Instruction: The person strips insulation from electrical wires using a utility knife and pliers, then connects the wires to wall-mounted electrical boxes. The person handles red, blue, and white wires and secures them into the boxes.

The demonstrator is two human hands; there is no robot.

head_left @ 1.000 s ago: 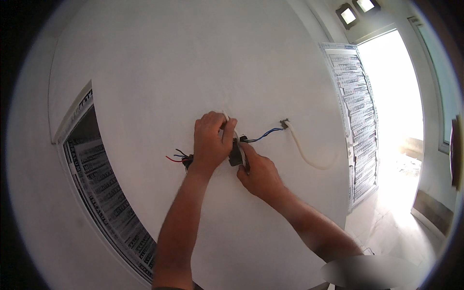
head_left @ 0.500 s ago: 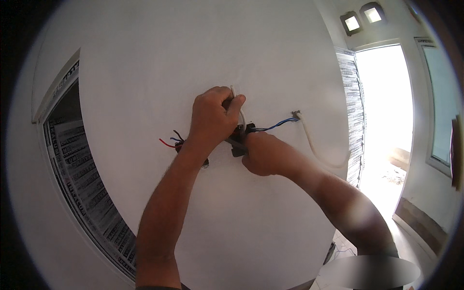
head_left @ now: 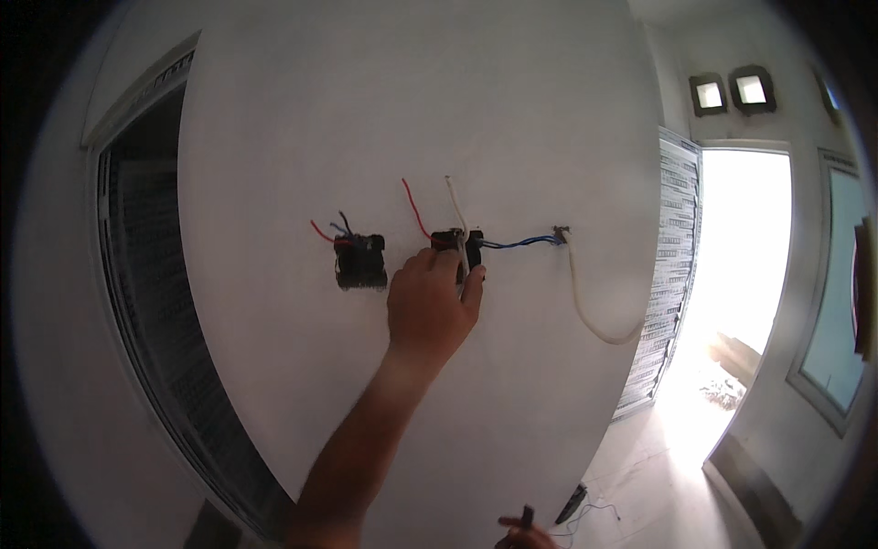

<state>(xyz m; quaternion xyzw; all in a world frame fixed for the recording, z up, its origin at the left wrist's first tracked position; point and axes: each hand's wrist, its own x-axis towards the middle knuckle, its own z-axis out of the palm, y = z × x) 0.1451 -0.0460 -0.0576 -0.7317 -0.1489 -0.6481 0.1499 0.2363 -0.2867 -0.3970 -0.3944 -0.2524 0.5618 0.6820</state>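
While the left hand [head_left: 428, 306] is reaching up to the right-hand wall box [head_left: 460, 249], its fingers are curling around the white wire [head_left: 457, 220] that is sticking out of that box, thumb and fingertips closing on it just at the opening. A red wire [head_left: 413, 209] is standing up beside it, and blue wires [head_left: 517, 242] are running rightward to a small hole where a white cable [head_left: 590, 311] is hanging in a loop. A second box [head_left: 359, 261] with red and blue ends is sitting just to the left. The right hand [head_left: 526, 531] is barely showing at the lower edge, gripping a dark tool whose kind I cannot tell.

Judging from this, a hard pull could be dragging the white wire out of its conduit, or bare ends could be touching each other.

Half a second ago both hands were working at the box together; now the right hand is lowered away and the left one is working alone.
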